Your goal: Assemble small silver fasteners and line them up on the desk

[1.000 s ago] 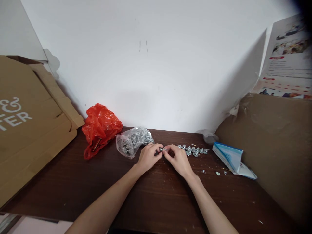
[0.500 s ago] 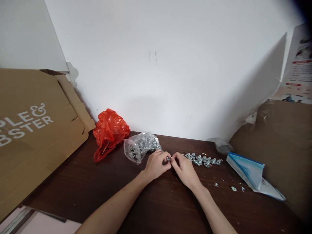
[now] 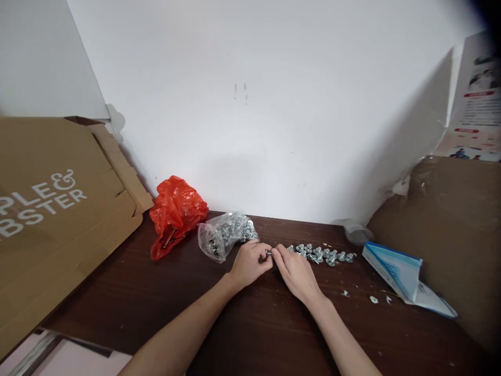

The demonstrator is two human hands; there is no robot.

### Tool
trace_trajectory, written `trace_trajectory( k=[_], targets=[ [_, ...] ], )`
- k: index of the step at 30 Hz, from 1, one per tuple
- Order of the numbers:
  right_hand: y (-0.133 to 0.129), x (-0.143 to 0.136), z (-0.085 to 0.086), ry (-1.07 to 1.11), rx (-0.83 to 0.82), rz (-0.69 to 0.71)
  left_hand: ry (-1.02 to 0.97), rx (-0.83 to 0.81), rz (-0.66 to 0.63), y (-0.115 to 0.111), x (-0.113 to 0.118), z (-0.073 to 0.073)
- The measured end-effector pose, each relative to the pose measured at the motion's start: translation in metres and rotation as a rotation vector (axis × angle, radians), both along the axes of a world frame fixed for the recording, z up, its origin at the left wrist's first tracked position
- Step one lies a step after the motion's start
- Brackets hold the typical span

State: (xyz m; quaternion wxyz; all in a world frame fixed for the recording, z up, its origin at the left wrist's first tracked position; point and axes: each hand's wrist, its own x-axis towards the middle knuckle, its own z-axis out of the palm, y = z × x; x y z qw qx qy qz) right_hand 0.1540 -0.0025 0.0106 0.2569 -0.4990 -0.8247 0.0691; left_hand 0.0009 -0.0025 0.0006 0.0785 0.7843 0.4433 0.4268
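Two bare hands meet near the middle of a dark brown wooden table point(image 3: 176, 321), working around one small silver metal piece point(image 3: 269, 253). The left hand point(image 3: 249, 265) is curled, its thumb and forefinger clamped on this piece, which lies between the two sets of fingertips, close to the tabletop. The right hand point(image 3: 298, 272) has its thumb and fingers drawn together at the piece's right end; whether they grip it or only touch it, I cannot tell.

Just behind the left hand lies a clear plastic bag point(image 3: 225, 234) full of similar silver metal parts. Beside the right hand, a loose cluster of silver, broad-headed metal fasteners point(image 3: 331, 257) spreads out to the right. Several small white scraps point(image 3: 373, 300) lie nearer the person, and a folded blue-and-white card packet point(image 3: 393, 274) rests further right, with a crumpled translucent plastic item point(image 3: 357, 233) behind it.

A crumpled bright red plastic bag point(image 3: 179, 206) sits left of the clear one. Beyond it, a large brown cardboard box point(image 3: 50, 261) with white lettering fills the left side. A plain white wall point(image 3: 266, 130) rises behind the table.
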Motion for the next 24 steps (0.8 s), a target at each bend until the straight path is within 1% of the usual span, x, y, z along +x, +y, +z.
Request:
trace_trajectory(
  k=[5,10,14,19,24],
  targets=[
    [-0.002,0.003,0.005,0.003,-0.011,0.049,-0.01,-0.032,0.001,0.0,-0.001,0.001],
    [0.001,0.003,-0.002,-0.013,-0.014,0.042,0.03,-0.056,0.03,-0.003,0.001,0.005],
    [0.004,0.0,-0.006,0.04,-0.041,0.029,0.052,-0.054,0.06,-0.006,0.002,0.009],
    [0.004,-0.003,-0.008,0.147,-0.075,0.081,-0.033,-0.131,0.018,-0.006,0.002,0.01],
    [0.006,-0.002,-0.009,0.118,-0.06,0.051,-0.116,-0.205,-0.032,-0.003,0.001,0.005]
  ],
)
